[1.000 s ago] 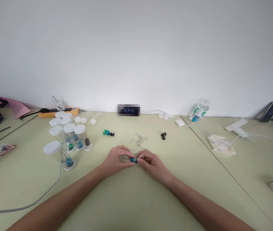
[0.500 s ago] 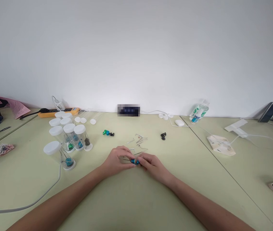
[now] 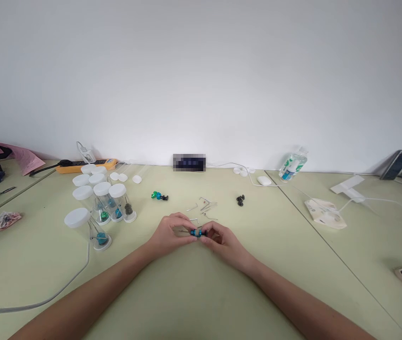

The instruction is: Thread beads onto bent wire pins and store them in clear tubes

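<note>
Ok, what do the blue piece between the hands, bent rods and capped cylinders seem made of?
Blue piece: glossy metal or plastic, by its sheen. Bent rods: likely bare metal, thin and silvery. Capped cylinders: clear plastic or glass, smooth and see-through.

Blue piece (image 3: 196,233) glossy, metallic; rods (image 3: 206,206) shiny metal; lids (image 3: 77,217) matt plastic; tabletop (image 3: 201,293) smooth

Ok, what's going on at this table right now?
A person's left hand and right hand together hold a small, shiny blue-and-black piece over the pale green table. Thin silver metal rods lie just beyond the hands. White-capped clear cylindrical containers stand to the left; small black pieces lie to the right.
</note>
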Demonstrator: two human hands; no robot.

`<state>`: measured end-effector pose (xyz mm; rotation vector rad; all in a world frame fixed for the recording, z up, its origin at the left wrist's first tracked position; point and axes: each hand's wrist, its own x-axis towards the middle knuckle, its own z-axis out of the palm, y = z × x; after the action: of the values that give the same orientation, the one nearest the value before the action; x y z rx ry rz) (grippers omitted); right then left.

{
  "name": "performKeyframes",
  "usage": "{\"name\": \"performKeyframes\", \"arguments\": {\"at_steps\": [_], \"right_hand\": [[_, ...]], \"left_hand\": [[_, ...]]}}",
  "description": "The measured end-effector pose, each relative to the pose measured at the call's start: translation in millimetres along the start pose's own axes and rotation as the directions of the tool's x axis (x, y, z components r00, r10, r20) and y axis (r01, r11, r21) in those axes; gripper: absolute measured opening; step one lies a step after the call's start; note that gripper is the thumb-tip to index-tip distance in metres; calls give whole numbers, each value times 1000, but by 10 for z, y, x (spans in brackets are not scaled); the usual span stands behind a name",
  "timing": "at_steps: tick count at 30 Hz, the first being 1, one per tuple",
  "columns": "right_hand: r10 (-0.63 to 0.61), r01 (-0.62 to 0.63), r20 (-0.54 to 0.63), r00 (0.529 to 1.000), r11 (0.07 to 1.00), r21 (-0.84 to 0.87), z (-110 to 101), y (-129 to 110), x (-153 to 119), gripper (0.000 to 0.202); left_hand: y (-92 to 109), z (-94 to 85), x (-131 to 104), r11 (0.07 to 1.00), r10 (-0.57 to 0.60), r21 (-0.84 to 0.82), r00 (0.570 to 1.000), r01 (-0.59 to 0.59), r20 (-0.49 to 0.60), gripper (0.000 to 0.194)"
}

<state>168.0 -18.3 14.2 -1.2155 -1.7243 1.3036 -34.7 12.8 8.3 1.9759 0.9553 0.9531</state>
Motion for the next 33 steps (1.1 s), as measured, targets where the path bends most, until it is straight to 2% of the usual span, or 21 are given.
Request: {"name": "performKeyframes", "arguments": {"at_steps": [5, 10, 14, 18, 23, 28, 31, 33], "right_hand": [[-21, 23, 51, 998, 999, -40, -4, -7, 3, 37], [8, -8, 0, 1000, 999, 52, 5, 31, 15, 25], [-37, 37, 33, 999, 999, 2, 5, 56, 22, 35], [-74, 75, -23, 997, 997, 36, 9, 54, 21, 21], [-56, 56, 19, 998, 998, -14, 1, 34, 18, 39], [-69, 69, -7, 998, 997, 17, -2, 29, 24, 24], [-44, 44, 51, 998, 999, -6, -6, 15, 19, 34], [-38, 38, 43, 998, 999, 13, -8, 8, 15, 35]], "left_hand": [[7, 4, -4, 1000, 11, -3, 1000, -11, 8, 17], [3, 6, -6, 1000, 25, 9, 1000, -25, 7, 17], [8, 10, -5, 998, 55, 25, 998, -56, 23, 18], [12, 11, -1, 998, 56, 36, 998, -56, 11, 17], [23, 9, 6, 997, 64, 40, 997, -66, 31, 19], [27, 7, 6, 999, 36, 28, 999, -37, 9, 17], [24, 15, 1, 999, 45, 31, 999, -45, 24, 18], [19, 19, 1, 998, 46, 34, 999, -47, 24, 18]]}}
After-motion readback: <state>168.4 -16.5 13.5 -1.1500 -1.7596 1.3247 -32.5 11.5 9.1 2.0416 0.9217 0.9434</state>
